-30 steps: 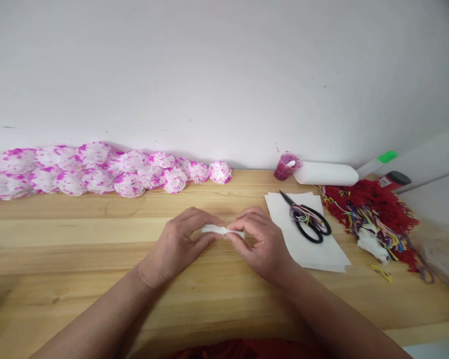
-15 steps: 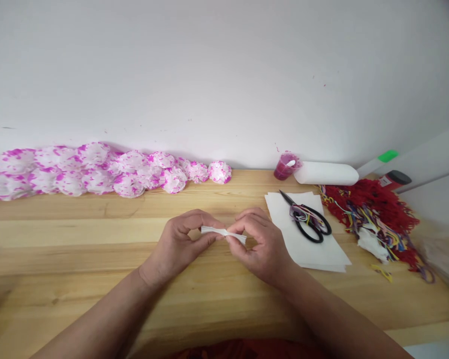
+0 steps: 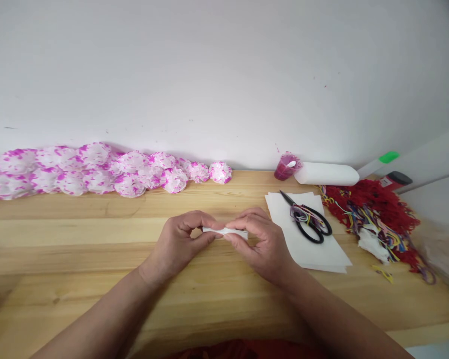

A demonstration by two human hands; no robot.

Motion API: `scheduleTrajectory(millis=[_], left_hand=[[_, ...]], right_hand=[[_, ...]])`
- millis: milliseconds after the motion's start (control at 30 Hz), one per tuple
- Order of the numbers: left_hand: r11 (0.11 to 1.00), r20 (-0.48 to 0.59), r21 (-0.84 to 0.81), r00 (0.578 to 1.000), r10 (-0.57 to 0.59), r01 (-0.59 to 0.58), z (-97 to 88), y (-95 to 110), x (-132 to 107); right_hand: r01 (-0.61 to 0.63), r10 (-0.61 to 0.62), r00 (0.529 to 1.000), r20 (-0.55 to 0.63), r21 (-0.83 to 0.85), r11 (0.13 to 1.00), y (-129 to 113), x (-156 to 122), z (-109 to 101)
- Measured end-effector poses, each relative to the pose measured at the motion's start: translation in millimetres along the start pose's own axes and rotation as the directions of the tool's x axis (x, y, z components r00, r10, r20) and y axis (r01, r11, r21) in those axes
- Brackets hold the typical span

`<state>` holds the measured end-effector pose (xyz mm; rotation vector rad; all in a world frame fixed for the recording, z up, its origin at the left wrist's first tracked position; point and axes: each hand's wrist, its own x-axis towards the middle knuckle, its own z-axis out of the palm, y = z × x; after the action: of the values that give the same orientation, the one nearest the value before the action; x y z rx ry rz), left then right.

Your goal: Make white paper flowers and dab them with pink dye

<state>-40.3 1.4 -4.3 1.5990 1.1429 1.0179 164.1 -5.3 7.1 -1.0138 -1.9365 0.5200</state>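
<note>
A narrow folded strip of white paper [image 3: 224, 231] is held between both hands just above the wooden table [image 3: 97, 234]. My left hand [image 3: 179, 244] pinches its left end with thumb and fingers. My right hand [image 3: 264, 244] pinches its right end, fingers curled over it. The middle of the strip shows between the two hands.
A row of white-and-pink paper flowers [image 3: 97, 172] lies along the wall at the back left. To the right lie a stack of white sheets [image 3: 314, 249] with black scissors [image 3: 307, 219], a pink cup [image 3: 286, 167], a white roll [image 3: 325, 174] and a heap of red and coloured strings [image 3: 374, 214].
The strip has levelled out and my right fingers have closed further over its right end. Both hands stay in about the same place.
</note>
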Motion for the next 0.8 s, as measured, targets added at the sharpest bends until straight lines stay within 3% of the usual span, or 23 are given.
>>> scheduleTrajectory(millis=[167, 333, 467, 633, 800], left_hand=[[0.998, 0.031, -0.067, 0.999, -0.019, 0.021, 1.4, 2.4, -0.7], [0.937, 0.144, -0.270, 0.972, -0.187, 0.220, 2.3, 8.5, 0.9], [0.899, 0.112, -0.326, 0.957, -0.269, 0.291, 1.2, 9.0, 2.0], [0.888, 0.077, -0.340, 0.950, -0.303, 0.310, 0.0, 7.4, 1.5], [0.931, 0.046, -0.271, 0.969, -0.241, 0.244, -1.4, 7.0, -0.3]], right_hand=[[0.033, -0.034, 0.999, -0.022, -0.041, 0.999, -1.1, -1.2, 0.7], [0.116, -0.121, 0.992, -0.040, -0.115, 0.987, 2.3, -3.9, 2.1], [0.140, -0.151, 0.987, -0.052, -0.166, 0.976, 4.9, -4.9, 2.9], [0.158, -0.174, 0.982, -0.071, -0.193, 0.969, 5.0, -4.5, 2.9], [0.166, -0.185, 0.980, -0.078, -0.203, 0.965, 4.4, -3.5, 2.8]])
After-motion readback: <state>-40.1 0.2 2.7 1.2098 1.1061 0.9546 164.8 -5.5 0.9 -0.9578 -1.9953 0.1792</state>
